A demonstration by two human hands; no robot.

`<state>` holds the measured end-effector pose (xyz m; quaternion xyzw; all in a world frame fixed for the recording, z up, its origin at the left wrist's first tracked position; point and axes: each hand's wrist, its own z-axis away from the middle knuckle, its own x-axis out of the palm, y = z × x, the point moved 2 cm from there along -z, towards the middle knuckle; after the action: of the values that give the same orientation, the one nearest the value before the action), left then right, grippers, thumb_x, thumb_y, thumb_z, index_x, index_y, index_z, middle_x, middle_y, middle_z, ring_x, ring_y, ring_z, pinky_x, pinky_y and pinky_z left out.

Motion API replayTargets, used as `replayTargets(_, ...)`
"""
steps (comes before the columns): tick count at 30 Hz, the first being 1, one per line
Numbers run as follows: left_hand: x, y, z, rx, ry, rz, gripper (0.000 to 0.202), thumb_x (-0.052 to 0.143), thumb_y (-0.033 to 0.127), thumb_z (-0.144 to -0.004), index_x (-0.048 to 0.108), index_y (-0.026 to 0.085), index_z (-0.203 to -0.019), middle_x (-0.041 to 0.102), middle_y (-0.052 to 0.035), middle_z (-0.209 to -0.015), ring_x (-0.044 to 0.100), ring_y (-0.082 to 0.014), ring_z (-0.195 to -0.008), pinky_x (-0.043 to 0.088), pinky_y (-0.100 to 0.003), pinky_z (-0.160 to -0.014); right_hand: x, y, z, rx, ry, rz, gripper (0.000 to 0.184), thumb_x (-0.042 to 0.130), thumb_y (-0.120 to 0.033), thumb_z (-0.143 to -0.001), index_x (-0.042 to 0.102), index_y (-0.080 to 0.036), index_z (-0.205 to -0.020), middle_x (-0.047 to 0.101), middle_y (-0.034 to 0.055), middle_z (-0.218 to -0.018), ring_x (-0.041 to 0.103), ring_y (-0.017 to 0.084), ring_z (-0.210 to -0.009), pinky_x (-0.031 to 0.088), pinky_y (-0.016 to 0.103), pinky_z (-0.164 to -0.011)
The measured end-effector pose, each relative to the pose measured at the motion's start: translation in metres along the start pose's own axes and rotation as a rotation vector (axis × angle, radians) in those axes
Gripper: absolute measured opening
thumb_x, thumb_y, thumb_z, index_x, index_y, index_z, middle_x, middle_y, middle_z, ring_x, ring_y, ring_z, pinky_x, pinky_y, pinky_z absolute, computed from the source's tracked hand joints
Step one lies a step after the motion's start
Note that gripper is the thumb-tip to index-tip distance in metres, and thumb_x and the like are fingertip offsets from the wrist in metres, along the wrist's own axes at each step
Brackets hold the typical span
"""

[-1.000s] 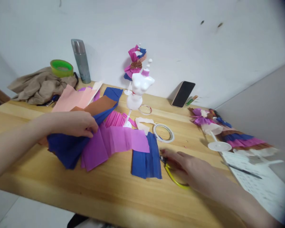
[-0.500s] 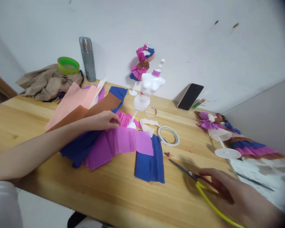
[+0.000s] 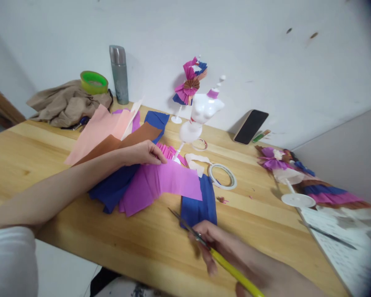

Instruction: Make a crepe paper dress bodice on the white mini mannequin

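Note:
My left hand [image 3: 146, 152] pinches the upper edge of a strip of purple crepe paper [image 3: 173, 181], whose right part lies over a dark blue paper piece [image 3: 200, 206]. In my right hand [image 3: 231, 247] is a pair of scissors [image 3: 225, 264] with yellow handles, gripped near the pivot. Their blades point left, just below the purple strip and close to the blue piece. Under my left forearm lie more blue paper [image 3: 114, 189] and a brown sheet [image 3: 142, 136]. A white mannequin [image 3: 202, 108] with a purple neck band leans behind the purple strip, by pleated pink paper [image 3: 165, 151].
A tape roll [image 3: 222, 176] lies right of the papers. Behind stand a small dressed mannequin [image 3: 190, 84], a flask [image 3: 119, 76] and a phone [image 3: 251, 126]. At right are a dressed doll stand [image 3: 298, 201] and written paper [image 3: 330, 251]; at left, brown cloth [image 3: 68, 103] holds a green-cored tape roll [image 3: 93, 82].
My right hand has carried the scissors left from the table's right side to just below the purple and blue papers. My left hand stays at the purple strip's edge. The view has shifted slightly.

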<state>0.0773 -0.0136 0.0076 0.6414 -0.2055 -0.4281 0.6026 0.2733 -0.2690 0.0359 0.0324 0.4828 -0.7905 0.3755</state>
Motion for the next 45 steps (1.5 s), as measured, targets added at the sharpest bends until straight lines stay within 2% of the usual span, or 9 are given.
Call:
replayTargets(1,0.000,0.000,0.001,-0.019,0.004,0.028,0.018,0.075,0.014,-0.064,0.081,0.013,-0.081,0.057,0.0028,-0.047,0.039,-0.0048,-0.042,0.027,-0.017,-0.042,0.002,-0.012,-0.005,-0.003,-0.023,0.019,0.046,0.069,-0.036,-0.068,0.056,-0.025,-0.112,0.063,0.0018,-0.091,0.053,0.017,-0.078,0.044,0.028,-0.067)
replayTargets(4,0.000,-0.001,0.003,-0.024,-0.001,0.123,0.020,0.074,0.015,-0.066,0.081,0.011,-0.085,0.050,0.0042,-0.043,0.037,-0.0047,-0.040,0.026,-0.017,-0.040,0.005,-0.039,-0.016,0.091,0.064,0.147,0.030,0.068,-0.027,-0.067,0.054,-0.022,-0.093,0.057,0.0005,-0.085,0.047,0.016,-0.073,0.040,0.028,-0.067)
replayTargets(8,-0.002,-0.003,0.005,0.021,0.001,0.201,0.024,0.073,0.016,-0.069,0.080,0.010,-0.091,0.050,0.0039,-0.043,0.039,-0.0048,-0.040,0.028,-0.017,-0.040,0.010,-0.051,-0.022,0.132,0.059,0.251,0.026,0.068,-0.023,-0.067,0.045,-0.022,-0.079,0.053,-0.0017,-0.078,0.043,0.013,-0.064,0.035,0.027,-0.061)
replayTargets(15,0.000,-0.008,0.005,0.060,0.001,0.218,0.034,0.069,0.015,-0.074,0.076,0.008,-0.107,0.054,0.0030,-0.044,0.045,-0.0059,-0.040,0.032,-0.017,-0.042,0.003,-0.047,-0.031,0.136,0.087,0.348,0.019,0.061,-0.032,-0.079,0.045,-0.022,-0.081,0.054,-0.0003,-0.076,0.048,0.016,-0.067,0.035,0.029,-0.062)
replayTargets(29,0.001,0.003,0.004,0.084,0.049,0.243,0.025,0.067,0.014,-0.075,0.078,0.006,-0.096,0.051,0.0043,-0.041,0.040,-0.0045,-0.038,0.029,-0.017,-0.040,0.006,-0.046,-0.031,0.151,0.091,0.351,0.023,0.058,-0.042,-0.086,0.055,-0.021,-0.095,0.064,0.0052,-0.086,0.056,0.019,-0.073,0.037,0.029,-0.062)
replayTargets(33,-0.002,0.013,0.000,0.157,0.022,0.053,0.019,0.069,0.011,-0.072,0.081,0.012,-0.086,0.068,-0.0013,-0.059,0.050,-0.0055,-0.047,0.036,-0.017,-0.046,0.009,-0.057,-0.039,0.165,0.094,0.416,0.023,0.059,-0.042,-0.085,0.052,-0.020,-0.089,0.060,0.0033,-0.079,0.054,0.018,-0.067,0.033,0.028,-0.059)
replayTargets(36,-0.008,0.021,-0.005,0.241,-0.036,-0.072,0.020,0.070,0.008,-0.068,0.082,0.015,-0.083,0.077,-0.0061,-0.080,0.062,-0.0093,-0.063,0.043,-0.017,-0.056,0.011,-0.060,-0.038,0.172,0.084,0.423,0.023,0.061,-0.041,-0.085,0.054,-0.020,-0.090,0.061,0.0044,-0.081,0.056,0.019,-0.070,0.033,0.029,-0.061)
replayTargets(40,-0.014,0.032,-0.014,0.279,-0.203,-0.135,0.024,0.070,0.006,-0.067,0.083,0.017,-0.084,0.078,-0.0065,-0.082,0.066,-0.0127,-0.069,0.046,-0.018,-0.060,0.011,-0.061,-0.032,0.199,0.057,0.391,0.026,0.063,-0.042,-0.084,0.057,-0.019,-0.095,0.064,0.0066,-0.086,0.060,0.022,-0.077,0.036,0.029,-0.063)
replayTargets(45,-0.009,0.045,-0.021,0.271,-0.453,-0.178,0.029,0.074,0.005,-0.064,0.083,0.023,-0.085,0.080,-0.0043,-0.088,0.072,-0.0181,-0.085,0.052,-0.022,-0.075,0.009,-0.059,-0.025,0.184,0.055,0.352,0.025,0.065,-0.041,-0.083,0.058,-0.019,-0.093,0.065,0.0060,-0.087,0.058,0.021,-0.077,0.038,0.029,-0.065)
